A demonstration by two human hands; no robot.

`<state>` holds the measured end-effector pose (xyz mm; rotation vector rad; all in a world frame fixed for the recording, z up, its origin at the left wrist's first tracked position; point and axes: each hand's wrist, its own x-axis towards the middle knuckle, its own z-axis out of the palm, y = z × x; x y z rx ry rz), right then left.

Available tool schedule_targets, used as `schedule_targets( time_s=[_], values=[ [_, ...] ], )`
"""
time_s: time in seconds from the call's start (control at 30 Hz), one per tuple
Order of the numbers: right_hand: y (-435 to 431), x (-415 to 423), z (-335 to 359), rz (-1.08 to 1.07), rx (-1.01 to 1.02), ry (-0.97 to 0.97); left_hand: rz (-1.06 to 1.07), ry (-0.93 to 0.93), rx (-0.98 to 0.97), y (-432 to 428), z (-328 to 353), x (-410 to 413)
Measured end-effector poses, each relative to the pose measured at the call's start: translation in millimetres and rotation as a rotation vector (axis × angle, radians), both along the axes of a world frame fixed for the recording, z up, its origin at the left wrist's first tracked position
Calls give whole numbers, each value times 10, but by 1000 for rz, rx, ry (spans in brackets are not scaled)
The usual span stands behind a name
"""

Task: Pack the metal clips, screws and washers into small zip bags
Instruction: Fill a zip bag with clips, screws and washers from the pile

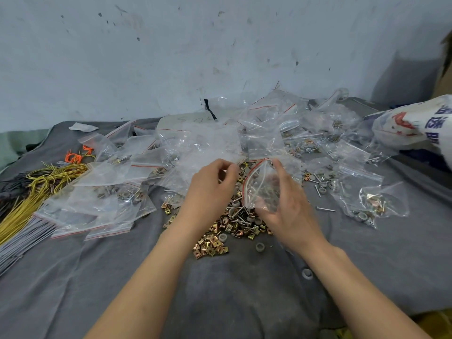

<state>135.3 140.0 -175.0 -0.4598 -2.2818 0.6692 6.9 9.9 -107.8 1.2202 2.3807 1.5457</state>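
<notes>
As I judge it, a bag is being filled. Just above the heap of brass-coloured metal clips (220, 231), the right hand (291, 209) grips a small zip bag (260, 189), its red-lined mouth gaping toward the left hand (210, 192). That hand hovers beside the bag, fingertips curled together; whether they pinch any parts I cannot tell. Screws (241, 212) and grey washers (260, 247) lie mixed into the heap. The next move likely calls for dropping parts cleanly through the bag's mouth. The bag's contents blur behind the plastic, and the filled bags (102, 192) left of the heap overlap.

bare grey cloth (244, 289) nearest; zip bags (102, 192) and wires (36, 187) crowd beyond.
</notes>
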Motion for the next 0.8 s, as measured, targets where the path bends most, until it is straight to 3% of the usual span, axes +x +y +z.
schedule_targets(
  time_s=[0.1,0.27,0.67,0.8],
  values=[
    [20,-1,2,-4,-8,-1,6,45,-156,-77,-70,-80],
    [32,-14,-6,-20,12,25,-105,376,-555,-147,-335,8],
    [54,-22,-26,-20,-1,18,60,841,-636,42,-606,152],
    [68,-28,-22,-21,-4,21,76,880,-732,82,-573,204]
  ],
)
